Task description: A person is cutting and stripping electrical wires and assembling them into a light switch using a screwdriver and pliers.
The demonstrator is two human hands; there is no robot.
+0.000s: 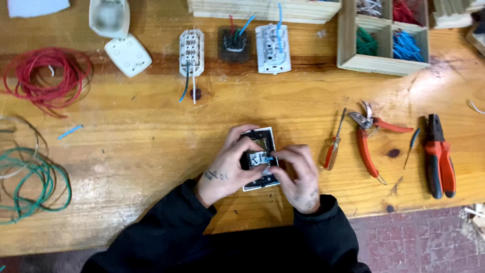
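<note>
A black wall-switch unit with a white frame (pixel 264 135) lies back-side up on the wooden workbench (pixel 151 146), near its front edge. My left hand (pixel 230 164) grips its left side, fingers curled over the top. My right hand (pixel 299 174) holds its right side, fingertips pressing at the grey module with a blue wire in the middle. Both hands hide most of the unit.
To the right lie a red-handled screwdriver (pixel 333 146), red pruning snips (pixel 371 139), a small screwdriver (pixel 411 146) and red pliers (pixel 439 159). Three switch modules (pixel 235 48) sit at the back. A wooden divided box (pixel 384 63) holds coloured wires. Red (pixel 48 76) and green (pixel 30 184) wire coils lie left.
</note>
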